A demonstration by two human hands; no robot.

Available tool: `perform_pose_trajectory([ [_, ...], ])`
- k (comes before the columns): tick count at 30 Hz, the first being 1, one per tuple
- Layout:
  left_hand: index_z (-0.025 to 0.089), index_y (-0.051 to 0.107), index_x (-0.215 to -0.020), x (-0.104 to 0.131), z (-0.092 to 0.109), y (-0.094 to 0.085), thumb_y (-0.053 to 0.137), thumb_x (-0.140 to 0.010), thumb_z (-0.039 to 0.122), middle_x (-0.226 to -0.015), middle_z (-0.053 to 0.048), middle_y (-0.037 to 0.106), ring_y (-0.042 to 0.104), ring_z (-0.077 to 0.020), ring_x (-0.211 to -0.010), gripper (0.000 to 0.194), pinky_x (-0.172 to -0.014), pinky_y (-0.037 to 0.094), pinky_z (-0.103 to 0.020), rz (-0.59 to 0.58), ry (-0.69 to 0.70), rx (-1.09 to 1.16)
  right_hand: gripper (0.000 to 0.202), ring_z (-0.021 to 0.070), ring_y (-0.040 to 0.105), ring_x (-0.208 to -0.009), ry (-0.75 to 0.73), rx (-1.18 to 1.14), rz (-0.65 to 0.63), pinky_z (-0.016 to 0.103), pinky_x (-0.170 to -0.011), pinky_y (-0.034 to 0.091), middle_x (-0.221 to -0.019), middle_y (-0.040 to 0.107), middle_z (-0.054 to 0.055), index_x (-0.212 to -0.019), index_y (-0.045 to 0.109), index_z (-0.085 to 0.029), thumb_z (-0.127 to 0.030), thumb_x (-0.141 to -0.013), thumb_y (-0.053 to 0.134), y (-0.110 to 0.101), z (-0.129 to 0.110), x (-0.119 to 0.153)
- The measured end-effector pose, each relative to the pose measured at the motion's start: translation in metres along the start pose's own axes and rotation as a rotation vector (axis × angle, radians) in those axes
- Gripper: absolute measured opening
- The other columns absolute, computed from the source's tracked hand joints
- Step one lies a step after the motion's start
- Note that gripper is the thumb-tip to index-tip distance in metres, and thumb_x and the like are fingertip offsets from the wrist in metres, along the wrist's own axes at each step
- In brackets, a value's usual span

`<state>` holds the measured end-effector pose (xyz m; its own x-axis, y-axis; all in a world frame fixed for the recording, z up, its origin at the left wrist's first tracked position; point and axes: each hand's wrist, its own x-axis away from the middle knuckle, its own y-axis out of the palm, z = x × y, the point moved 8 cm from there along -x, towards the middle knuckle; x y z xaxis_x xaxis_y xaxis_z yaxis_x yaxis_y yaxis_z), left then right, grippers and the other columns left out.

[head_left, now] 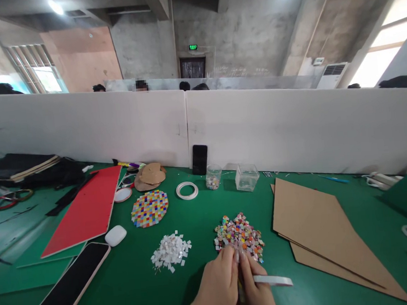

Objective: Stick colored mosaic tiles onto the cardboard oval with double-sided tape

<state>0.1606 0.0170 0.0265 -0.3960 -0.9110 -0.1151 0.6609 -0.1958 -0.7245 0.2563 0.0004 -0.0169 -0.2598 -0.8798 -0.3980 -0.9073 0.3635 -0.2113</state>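
My left hand [218,278] and my right hand [255,284] are pressed close together at the bottom centre, fingertips pinched and thumbs side by side. What lies between the fingertips is mostly hidden; a little yellowish colour shows in the gap below them. A narrow white strip-like tool [274,281] sticks out to the right from my right hand's grip. Just beyond the fingers spreads a pile of multicoloured mosaic tiles [238,232]. Left of my hands lies a heap of white tile chips [171,251]. Farther back is a rounded mosaic piece [149,208] of coloured squares.
Brown boards [310,219] lie at right. A tape roll [187,190], a cup of tiles [213,177], a clear box [247,177] and an upright phone [200,160] stand toward the white partition [293,131]. On the left are a red board [88,208] and a large phone [68,290].
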Motion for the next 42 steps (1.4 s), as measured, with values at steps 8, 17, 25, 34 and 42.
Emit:
perform_pose_trajectory([
  [8,0.020,0.044,-0.087,0.001,0.000,0.005,0.021,-0.093,0.025,-0.077,-0.006,0.060,0.057,-0.0176,-0.066,0.024,-0.055,0.034,-0.025,-0.040,-0.023,0.121,0.030,0.0227,0.065,-0.079,0.004,0.029,0.055,0.031,-0.069,0.054,-0.088,0.070,0.008,-0.096,0.066,-0.023,-0.041,-0.089,0.043,-0.003,0.024,0.007],
  [17,0.019,0.043,-0.080,0.000,-0.005,0.008,0.020,-0.092,0.024,-0.079,-0.009,0.060,0.057,-0.0184,-0.068,0.026,-0.058,0.037,-0.025,-0.024,-0.020,0.178,0.034,0.0229,0.065,-0.078,0.020,0.003,0.021,0.031,-0.067,0.054,-0.086,0.070,0.008,-0.093,0.067,-0.023,-0.044,-0.089,0.041,0.001,0.026,0.006],
  [25,0.019,0.044,-0.077,0.000,-0.003,0.004,0.024,-0.093,0.027,-0.073,-0.004,0.058,0.053,-0.0160,-0.066,0.027,-0.061,0.038,-0.024,0.008,-0.044,0.291,0.034,0.0190,0.063,-0.063,-0.027,-0.044,-0.042,0.027,-0.058,0.053,-0.070,0.068,0.006,-0.080,0.066,-0.021,-0.040,-0.090,0.040,-0.004,-0.012,-0.011],
  [34,0.015,0.057,-0.097,-0.002,-0.004,0.001,0.032,-0.091,0.036,-0.099,-0.009,0.063,0.056,-0.0203,-0.093,0.033,-0.086,0.041,-0.029,0.003,-0.154,0.599,0.031,0.0203,0.066,-0.075,-0.111,0.007,0.029,0.029,-0.068,0.054,-0.084,0.071,0.009,-0.093,0.067,-0.019,-0.037,-0.090,0.041,-0.010,-0.027,-0.011],
  [42,0.016,0.055,-0.086,-0.002,-0.001,0.002,0.034,-0.090,0.035,-0.087,-0.006,0.063,0.056,-0.0174,-0.080,0.029,-0.078,0.043,-0.027,0.002,-0.122,0.587,0.034,0.0183,0.061,-0.063,-0.209,0.144,0.005,0.027,-0.058,0.051,-0.070,0.066,0.005,-0.083,0.063,-0.021,-0.037,-0.092,0.035,-0.010,-0.042,-0.011],
])
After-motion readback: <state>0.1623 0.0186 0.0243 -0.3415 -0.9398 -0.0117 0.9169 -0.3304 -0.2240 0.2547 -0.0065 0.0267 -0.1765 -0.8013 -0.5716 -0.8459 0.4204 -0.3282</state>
